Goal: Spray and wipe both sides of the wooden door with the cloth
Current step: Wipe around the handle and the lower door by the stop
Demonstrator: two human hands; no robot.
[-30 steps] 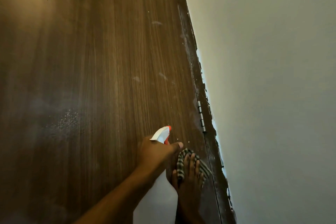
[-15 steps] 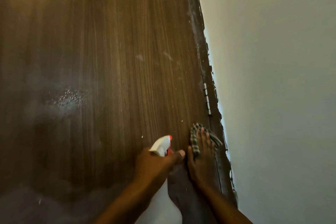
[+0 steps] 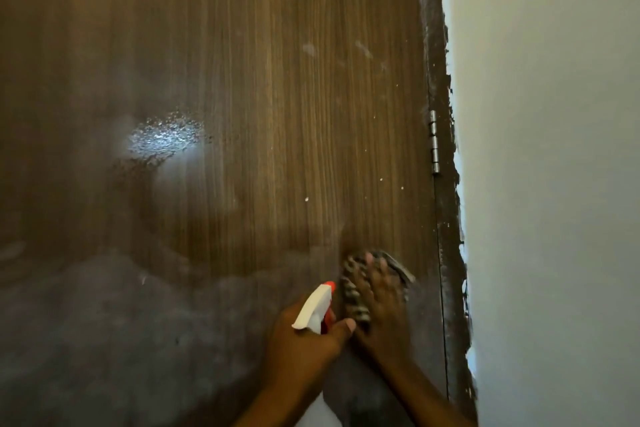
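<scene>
Low on the wooden door (image 3: 242,80), near its hinged edge, the right hand (image 3: 381,312) pressed the checked cloth (image 3: 351,295) flat, fingers spread (blurred). Beside it, the left hand (image 3: 304,343) gripped the spray bottle (image 3: 313,310), nozzle upward.

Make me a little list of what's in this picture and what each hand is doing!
door: brown wood, with a hinge at its right edge
spray bottle: white and orange, held by the left hand
cloth: striped, against the door, low down near the hinge side
right hand: fingers spread over the cloth, pressing it on the door
wet spot: shiny droplets, up and left of the hands
wall: pale, right of the door
</scene>
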